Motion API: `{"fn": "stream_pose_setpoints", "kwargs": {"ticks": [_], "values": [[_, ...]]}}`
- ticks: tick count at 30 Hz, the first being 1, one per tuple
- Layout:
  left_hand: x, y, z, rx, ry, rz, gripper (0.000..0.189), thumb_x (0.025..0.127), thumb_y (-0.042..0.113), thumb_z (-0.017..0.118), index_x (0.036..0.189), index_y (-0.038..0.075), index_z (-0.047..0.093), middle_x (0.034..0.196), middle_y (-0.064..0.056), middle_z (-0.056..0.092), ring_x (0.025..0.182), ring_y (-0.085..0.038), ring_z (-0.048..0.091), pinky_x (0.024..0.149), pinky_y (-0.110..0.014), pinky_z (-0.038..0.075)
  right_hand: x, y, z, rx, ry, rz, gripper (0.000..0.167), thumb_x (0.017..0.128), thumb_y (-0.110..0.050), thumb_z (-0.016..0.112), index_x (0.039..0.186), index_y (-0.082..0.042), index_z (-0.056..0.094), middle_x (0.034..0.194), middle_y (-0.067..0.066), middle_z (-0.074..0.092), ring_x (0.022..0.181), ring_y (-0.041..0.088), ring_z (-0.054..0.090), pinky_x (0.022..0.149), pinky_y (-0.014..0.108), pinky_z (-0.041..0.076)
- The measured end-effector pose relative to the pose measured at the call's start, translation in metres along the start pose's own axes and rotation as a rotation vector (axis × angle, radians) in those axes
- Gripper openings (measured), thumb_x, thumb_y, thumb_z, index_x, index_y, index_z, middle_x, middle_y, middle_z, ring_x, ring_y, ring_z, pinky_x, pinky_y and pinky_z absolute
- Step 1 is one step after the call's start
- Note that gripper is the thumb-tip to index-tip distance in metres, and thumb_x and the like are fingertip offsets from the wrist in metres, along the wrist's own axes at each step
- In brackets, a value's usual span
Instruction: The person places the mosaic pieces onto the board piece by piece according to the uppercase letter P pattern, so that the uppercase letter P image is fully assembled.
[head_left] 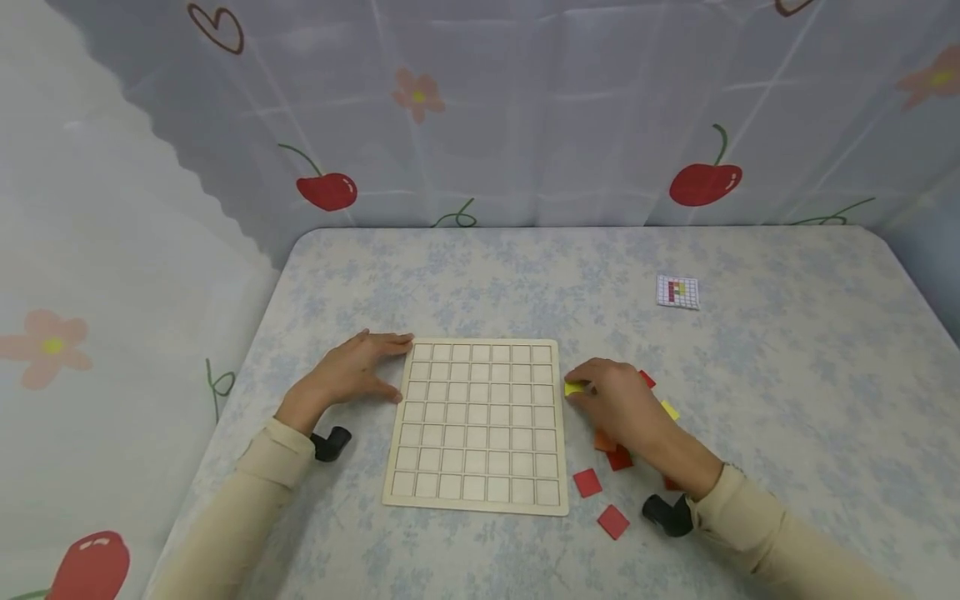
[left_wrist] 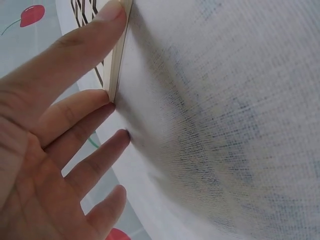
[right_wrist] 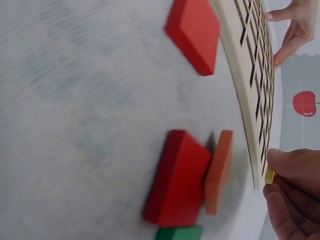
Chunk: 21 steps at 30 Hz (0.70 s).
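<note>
A square wooden grid board (head_left: 480,427) lies flat on the table, its cells bare. My left hand (head_left: 352,367) touches the board's left edge near its upper corner; in the left wrist view the thumb and fingertips rest against the wooden edge (left_wrist: 118,60), fingers fairly straight. Just beyond the board's right edge, my right hand (head_left: 618,400) pinches a yellow square tile (head_left: 574,388) between thumb and fingers. In the right wrist view that yellow tile (right_wrist: 269,175) shows between the fingertips. Under and around the right hand lie loose red tiles (head_left: 587,482), an orange tile (right_wrist: 219,172) and a green tile (right_wrist: 180,233).
Farther back on the right lies a small pattern card (head_left: 677,292) with a coloured grid. A red tile (head_left: 613,522) sits nearest the front. Another yellow tile (head_left: 670,410) lies beside the right hand. A printed curtain (head_left: 525,108) hangs behind the table.
</note>
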<state>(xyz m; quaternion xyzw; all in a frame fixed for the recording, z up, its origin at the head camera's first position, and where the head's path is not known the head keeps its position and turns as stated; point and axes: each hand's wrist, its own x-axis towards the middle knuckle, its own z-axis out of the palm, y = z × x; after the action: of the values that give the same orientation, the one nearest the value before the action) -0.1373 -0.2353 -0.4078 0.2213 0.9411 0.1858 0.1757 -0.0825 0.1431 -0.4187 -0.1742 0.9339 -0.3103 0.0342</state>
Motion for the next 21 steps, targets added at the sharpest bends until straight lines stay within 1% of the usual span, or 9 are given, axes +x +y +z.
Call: {"fn": "stream_pose_setpoints", "kwargs": {"ticks": [7, 13, 21], "values": [[-0.001, 0.003, 0.0, 0.003, -0.017, -0.038, 0.088, 0.072, 0.024, 0.088, 0.146, 0.002, 0.047, 0.155, -0.009, 0.038, 0.144, -0.031, 0.03, 0.121, -0.05, 0.009, 0.025, -0.015, 0.011, 0.058, -0.051, 0.022, 0.024, 0.083, -0.003, 0.078, 0.106, 0.0, 0.075, 0.104, 0.01, 0.071, 0.085, 0.021, 0.067, 0.069, 0.03, 0.058], [-0.001, 0.006, 0.0, -0.003, -0.026, -0.066, 0.087, 0.072, 0.024, 0.088, 0.146, 0.004, 0.047, 0.155, -0.007, 0.037, 0.145, -0.032, 0.027, 0.121, -0.05, 0.009, 0.04, -0.025, 0.026, 0.067, -0.057, 0.005, 0.021, 0.084, -0.004, 0.077, 0.105, -0.001, 0.075, 0.103, 0.011, 0.071, 0.088, 0.022, 0.067, 0.07, 0.03, 0.057], [-0.001, 0.008, -0.002, 0.014, -0.011, -0.039, 0.088, 0.071, 0.024, 0.089, 0.145, 0.002, 0.047, 0.154, -0.009, 0.039, 0.144, -0.03, 0.03, 0.122, -0.048, 0.007, 0.052, -0.042, 0.04, 0.055, -0.061, -0.052, 0.02, 0.085, -0.005, 0.077, 0.104, -0.001, 0.076, 0.102, 0.01, 0.07, 0.089, 0.022, 0.065, 0.073, 0.031, 0.057]]}}
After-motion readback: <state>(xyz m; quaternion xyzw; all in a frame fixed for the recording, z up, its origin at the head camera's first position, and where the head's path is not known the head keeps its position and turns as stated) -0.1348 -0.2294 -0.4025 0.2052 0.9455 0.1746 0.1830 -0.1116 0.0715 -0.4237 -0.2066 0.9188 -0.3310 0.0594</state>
